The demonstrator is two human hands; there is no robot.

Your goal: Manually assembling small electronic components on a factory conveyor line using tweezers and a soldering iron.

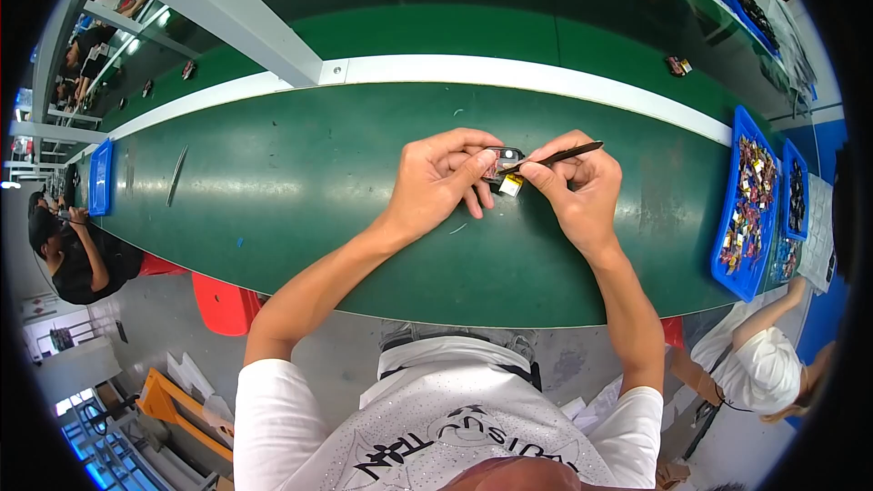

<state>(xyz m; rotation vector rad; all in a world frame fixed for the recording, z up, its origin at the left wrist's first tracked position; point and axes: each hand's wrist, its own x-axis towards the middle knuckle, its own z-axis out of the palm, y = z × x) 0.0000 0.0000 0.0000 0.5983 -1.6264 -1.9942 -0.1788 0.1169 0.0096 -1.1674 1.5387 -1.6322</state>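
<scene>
My left hand (441,177) is closed on a small black electronic device (506,155), pinching its left side over the green bench. Inside the device's casing are tiny parts too small to make out. A small silver piece with a yellow end (511,185), like a battery cell, sticks out at its lower edge. Held like a pen in my right hand (582,186) are black tweezers (573,152), slanting down to the left. Their tip reaches into or onto the device; exact contact is hard to see.
A blue tray (746,286) of small battery-like parts stands at the right, beside a smaller blue tray (787,156) of black pieces. Loose tweezers (177,173) lie on the left, near another blue tray (100,180). Beyond the white rail (518,73), a green belt carries small devices (677,65). Co-workers sit on both sides.
</scene>
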